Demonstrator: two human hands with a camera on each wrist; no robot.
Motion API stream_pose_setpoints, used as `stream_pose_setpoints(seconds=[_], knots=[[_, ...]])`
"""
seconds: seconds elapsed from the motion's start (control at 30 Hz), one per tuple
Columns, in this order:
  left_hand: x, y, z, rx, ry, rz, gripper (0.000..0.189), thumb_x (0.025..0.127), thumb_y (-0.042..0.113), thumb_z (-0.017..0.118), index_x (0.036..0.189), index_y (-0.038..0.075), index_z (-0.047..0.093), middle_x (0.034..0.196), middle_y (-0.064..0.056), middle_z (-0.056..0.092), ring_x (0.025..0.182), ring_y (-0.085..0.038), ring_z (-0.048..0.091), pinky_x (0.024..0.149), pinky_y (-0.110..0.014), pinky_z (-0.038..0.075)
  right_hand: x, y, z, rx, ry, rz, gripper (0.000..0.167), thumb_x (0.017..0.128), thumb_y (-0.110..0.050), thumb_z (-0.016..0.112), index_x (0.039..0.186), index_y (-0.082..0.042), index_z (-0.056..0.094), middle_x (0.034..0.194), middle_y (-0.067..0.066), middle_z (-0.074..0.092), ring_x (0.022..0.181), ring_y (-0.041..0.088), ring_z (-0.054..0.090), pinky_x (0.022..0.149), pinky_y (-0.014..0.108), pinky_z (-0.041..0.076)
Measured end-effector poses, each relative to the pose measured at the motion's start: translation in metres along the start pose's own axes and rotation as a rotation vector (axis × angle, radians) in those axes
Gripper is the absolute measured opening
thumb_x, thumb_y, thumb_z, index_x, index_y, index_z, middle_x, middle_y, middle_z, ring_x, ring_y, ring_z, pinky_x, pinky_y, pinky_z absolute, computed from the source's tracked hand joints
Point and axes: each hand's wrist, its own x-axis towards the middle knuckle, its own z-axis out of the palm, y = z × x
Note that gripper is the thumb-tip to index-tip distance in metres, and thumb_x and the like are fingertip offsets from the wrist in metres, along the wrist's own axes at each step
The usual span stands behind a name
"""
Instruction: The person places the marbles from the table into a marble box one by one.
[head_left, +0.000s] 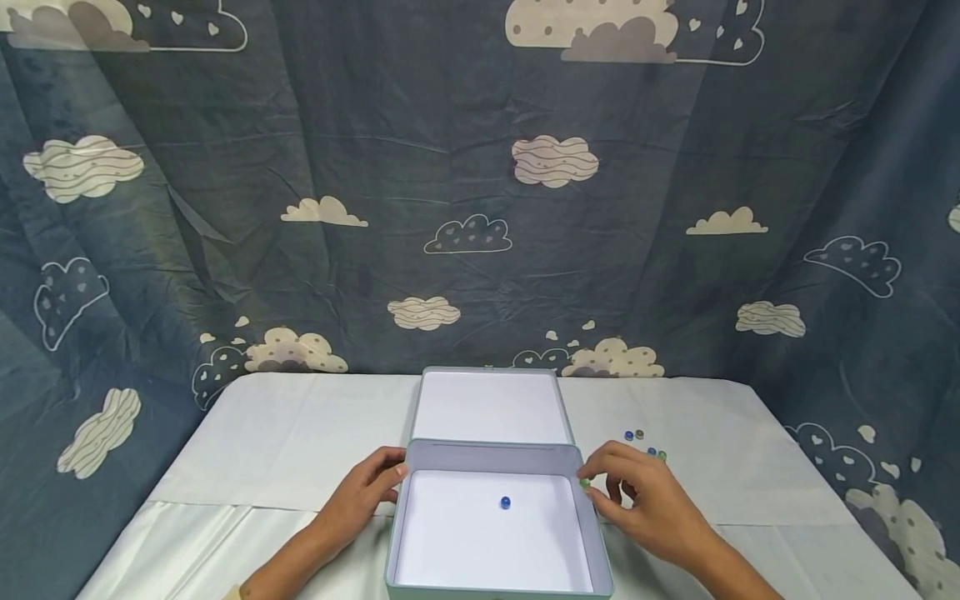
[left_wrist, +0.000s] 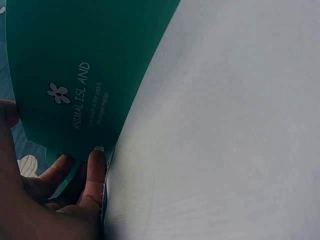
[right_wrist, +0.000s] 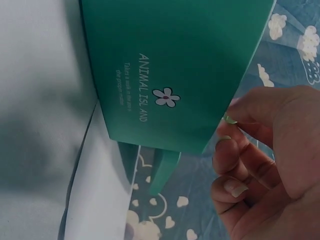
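Observation:
A green tin box (head_left: 498,593) with a pale inside stands in front of me, its hinged lid (head_left: 491,407) laid back. Inside it, one blue marble (head_left: 506,502) lies on the floor. My left hand (head_left: 356,496) holds the box's left side; the left wrist view shows the thumb at the rim and a finger (left_wrist: 95,177) against the outer wall. Between thumb and index finger my right hand (head_left: 648,500) pinches a green marble (head_left: 584,482), right at the box's right rim. In the right wrist view, the green marble (right_wrist: 230,119) shows partly between the fingertips.
Right of the lid, several more marbles lie on the white cloth: a blue one (head_left: 629,435), a brownish one (head_left: 640,434), another blue one (head_left: 652,451) and a green one (head_left: 662,456). A dark blue cloud-print curtain (head_left: 420,167) hangs behind and beside the table (head_left: 300,433).

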Motion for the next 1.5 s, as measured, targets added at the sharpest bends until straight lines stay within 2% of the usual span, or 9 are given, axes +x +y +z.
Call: stream_pose_setpoints(seconds=[0.37, 0.5, 0.77, 0.9, 1.07, 1.27, 1.5], knots=[[0.001, 0.002, 0.000, 0.024, 0.015, 0.014, 0.045, 0.111, 0.029, 0.054, 0.141, -0.004, 0.057, 0.135, -0.020, 0.065, 0.116, -0.030, 0.065, 0.087, -0.030, 0.060, 0.001, 0.000, 0.002, -0.012, 0.007, 0.010, 0.041, 0.084, -0.001, 0.087, 0.100, -0.036, 0.075, 0.100, -0.016, 0.068, 0.071, 0.004, 0.058, 0.056, 0.022, 0.049], [0.001, 0.001, 0.000, 0.030, 0.014, 0.012, 0.045, 0.111, 0.030, 0.054, 0.141, -0.004, 0.058, 0.135, -0.020, 0.065, 0.116, -0.029, 0.065, 0.087, -0.030, 0.060, 0.001, 0.005, -0.001, -0.013, 0.023, -0.016, 0.042, 0.082, 0.002, 0.088, 0.100, -0.034, 0.075, 0.099, -0.016, 0.068, 0.070, 0.004, 0.057, 0.056, 0.022, 0.049], [0.003, 0.001, 0.000, 0.048, 0.019, -0.019, 0.044, 0.112, 0.033, 0.053, 0.141, 0.001, 0.058, 0.135, -0.016, 0.065, 0.117, -0.027, 0.065, 0.088, -0.030, 0.060, 0.004, 0.030, -0.013, -0.077, 0.116, -0.101, 0.045, 0.077, 0.009, 0.087, 0.098, -0.028, 0.074, 0.095, -0.015, 0.067, 0.067, 0.005, 0.056, 0.055, 0.022, 0.048], [0.003, 0.003, -0.002, 0.049, 0.011, -0.010, 0.047, 0.112, 0.033, 0.053, 0.143, -0.001, 0.057, 0.136, -0.017, 0.064, 0.119, -0.029, 0.064, 0.089, -0.030, 0.059, 0.005, 0.045, -0.019, -0.147, 0.143, -0.110, 0.045, 0.075, 0.010, 0.086, 0.097, -0.026, 0.074, 0.094, -0.013, 0.067, 0.066, 0.003, 0.055, 0.056, 0.021, 0.048], [0.003, 0.003, -0.002, 0.046, 0.012, 0.003, 0.047, 0.112, 0.032, 0.053, 0.143, -0.003, 0.056, 0.137, -0.019, 0.064, 0.118, -0.030, 0.064, 0.088, -0.030, 0.060, 0.003, 0.064, -0.024, -0.162, 0.123, -0.030, 0.034, 0.079, 0.007, 0.085, 0.097, -0.021, 0.076, 0.096, -0.008, 0.071, 0.068, 0.002, 0.055, 0.057, 0.023, 0.049], [0.001, -0.001, 0.000, 0.033, 0.018, -0.026, 0.045, 0.112, 0.032, 0.053, 0.142, -0.002, 0.057, 0.137, -0.018, 0.065, 0.117, -0.028, 0.065, 0.088, -0.030, 0.060, -0.002, 0.083, -0.027, -0.209, 0.095, 0.086, 0.024, 0.082, 0.003, 0.084, 0.097, -0.014, 0.077, 0.091, -0.009, 0.068, 0.069, 0.003, 0.054, 0.059, 0.025, 0.047], [0.001, -0.003, 0.001, 0.033, 0.022, -0.026, 0.044, 0.112, 0.032, 0.052, 0.141, -0.001, 0.057, 0.136, -0.018, 0.065, 0.119, -0.031, 0.065, 0.088, -0.031, 0.060, -0.006, 0.099, -0.031, -0.198, 0.003, 0.211, 0.017, 0.085, -0.005, 0.084, 0.099, -0.013, 0.077, 0.091, -0.007, 0.066, 0.070, 0.006, 0.054, 0.059, 0.025, 0.047]])
